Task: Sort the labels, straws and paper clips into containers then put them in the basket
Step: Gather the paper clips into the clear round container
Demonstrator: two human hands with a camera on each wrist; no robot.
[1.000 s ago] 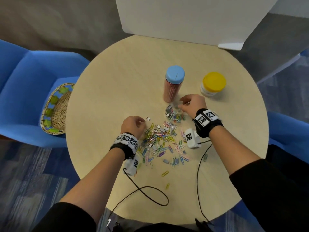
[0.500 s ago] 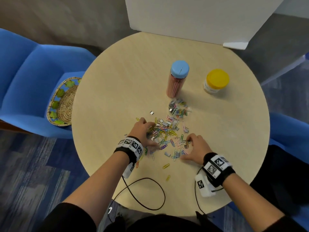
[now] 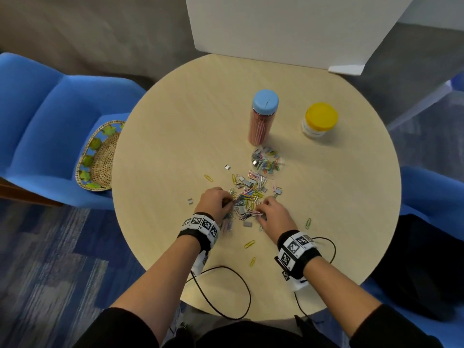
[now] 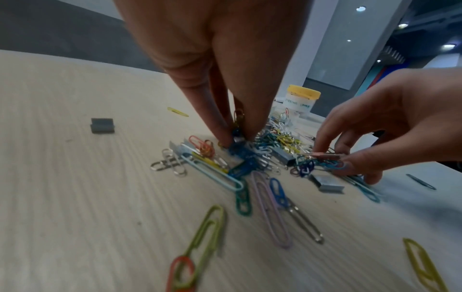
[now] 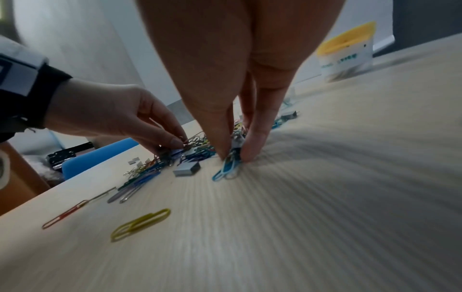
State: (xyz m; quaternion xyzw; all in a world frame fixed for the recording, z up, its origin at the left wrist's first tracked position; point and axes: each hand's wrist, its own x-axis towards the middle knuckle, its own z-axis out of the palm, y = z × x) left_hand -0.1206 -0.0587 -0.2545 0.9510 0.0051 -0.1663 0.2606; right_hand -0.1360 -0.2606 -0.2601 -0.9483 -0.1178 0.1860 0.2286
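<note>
- The heap of coloured wire paper clips (image 3: 247,194) is spread at the middle of the round table (image 3: 175,126), with flat grey metal clips mixed in.
- Blue clips are pinched by the right hand (image 3: 272,213), fingertips (image 5: 247,154) pointed down.
- Clips at the heap's left edge are pinched by the left hand (image 3: 213,203).
- Half a second earlier, the hands were wider apart.
- A clear container (image 3: 267,160) of clips sits just beyond.

Bare table (image 3: 175,126) left of jars (image 3: 262,121)
</note>
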